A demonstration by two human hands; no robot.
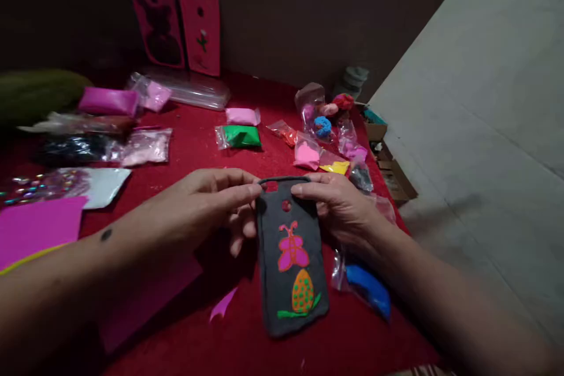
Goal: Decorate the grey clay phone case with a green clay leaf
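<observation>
A dark grey phone case (291, 258) lies on the red cloth table (247, 341), decorated with a pink butterfly and an orange, green-dotted egg shape on green grass. My left hand (211, 202) pinches its top left corner. My right hand (339, 205) grips the top right corner. Both hold the case's upper edge, with its lower end resting on the cloth.
Bags of coloured clay lie around: green (240, 136), pink (306, 154), yellow (335, 167), blue (368, 288). Two pink decorated cases (200, 26) lean on the back wall. Pink sheets (37, 226) and a sequin packet sit at left. The table's right edge drops to the floor.
</observation>
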